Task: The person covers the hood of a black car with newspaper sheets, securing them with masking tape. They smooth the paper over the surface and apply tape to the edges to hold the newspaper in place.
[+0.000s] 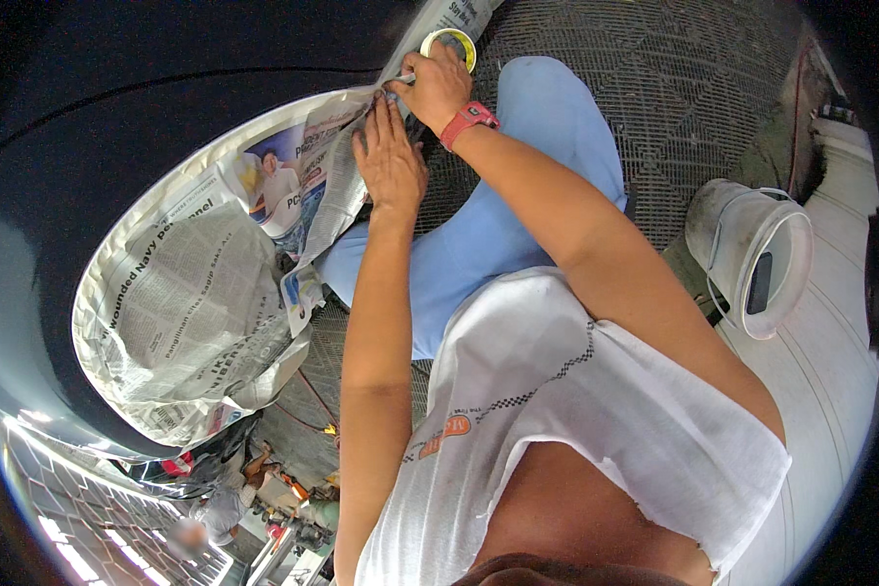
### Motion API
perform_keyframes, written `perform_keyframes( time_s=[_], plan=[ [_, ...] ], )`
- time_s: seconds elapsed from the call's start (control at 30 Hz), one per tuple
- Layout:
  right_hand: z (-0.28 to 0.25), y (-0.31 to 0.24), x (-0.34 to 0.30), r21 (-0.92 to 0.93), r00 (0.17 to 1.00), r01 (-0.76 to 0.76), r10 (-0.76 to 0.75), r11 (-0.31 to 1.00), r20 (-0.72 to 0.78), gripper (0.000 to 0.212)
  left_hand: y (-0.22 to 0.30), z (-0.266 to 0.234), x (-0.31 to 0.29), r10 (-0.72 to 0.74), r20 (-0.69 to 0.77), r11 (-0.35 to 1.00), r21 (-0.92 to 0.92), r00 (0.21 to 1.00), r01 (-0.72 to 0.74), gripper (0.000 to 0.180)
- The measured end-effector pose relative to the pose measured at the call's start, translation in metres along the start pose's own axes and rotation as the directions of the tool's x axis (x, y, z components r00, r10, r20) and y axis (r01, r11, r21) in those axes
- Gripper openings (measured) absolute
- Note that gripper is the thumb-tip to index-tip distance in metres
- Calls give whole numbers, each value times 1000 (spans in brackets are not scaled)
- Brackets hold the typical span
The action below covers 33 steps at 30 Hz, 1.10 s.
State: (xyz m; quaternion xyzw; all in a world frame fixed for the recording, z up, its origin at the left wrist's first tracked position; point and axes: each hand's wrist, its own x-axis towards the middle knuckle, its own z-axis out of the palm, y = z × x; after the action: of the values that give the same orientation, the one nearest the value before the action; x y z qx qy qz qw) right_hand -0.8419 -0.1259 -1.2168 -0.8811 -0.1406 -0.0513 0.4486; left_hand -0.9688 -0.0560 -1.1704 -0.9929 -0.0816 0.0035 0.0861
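My right hand (439, 86) grips a roll of masking tape (472, 51), cream on its rim and yellow inside, near the top of the view. Its thumb and fingers pinch close to the edge of the masked area, where a small pale strip shows. Just below it, my left hand (393, 164) lies with fingers stretched out along the paper's edge, pressing against the car body. Newspaper sheets (190, 283) cover the rounded wheel-arch opening, bordered by cream masking tape (117, 227). Around them is the dark glossy car panel (166, 107). A red watch (470, 121) sits on my right wrist.
At right, a dirty white bucket (742, 244) with a phone-like dark object inside stands beside a pale ribbed surface (840, 391). Dark grated matting (645, 88) covers the floor. Another person (215, 516) and cluttered workshop gear appear at lower left. A red cord (308, 391) runs below the paper.
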Motion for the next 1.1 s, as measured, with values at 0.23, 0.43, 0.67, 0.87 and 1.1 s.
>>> perform_keyframes(
  time_s=[0.23,0.43,0.67,0.87,1.1],
  plan=[
    [6,6,5,-41,999,-53,53,998,1,41,-1,-2,11,22,-3,995,94,1000,-21,76],
    [-12,38,33,-118,983,-170,176,978,45,44,-1,-12,10,-16,3,998,56,1000,16,72],
    [-28,54,22,198,965,-12,-40,980,260,33,-4,-29,-23,-56,-116,972,-234,992,28,62],
    [-99,-12,-80,597,571,-132,-432,791,698,82,-17,-22,-78,-343,366,9,-920,865,393,38],
    [-116,-29,-83,543,432,-235,-414,806,801,75,-27,-40,-91,-321,382,-78,-923,867,378,18]
  ],
)
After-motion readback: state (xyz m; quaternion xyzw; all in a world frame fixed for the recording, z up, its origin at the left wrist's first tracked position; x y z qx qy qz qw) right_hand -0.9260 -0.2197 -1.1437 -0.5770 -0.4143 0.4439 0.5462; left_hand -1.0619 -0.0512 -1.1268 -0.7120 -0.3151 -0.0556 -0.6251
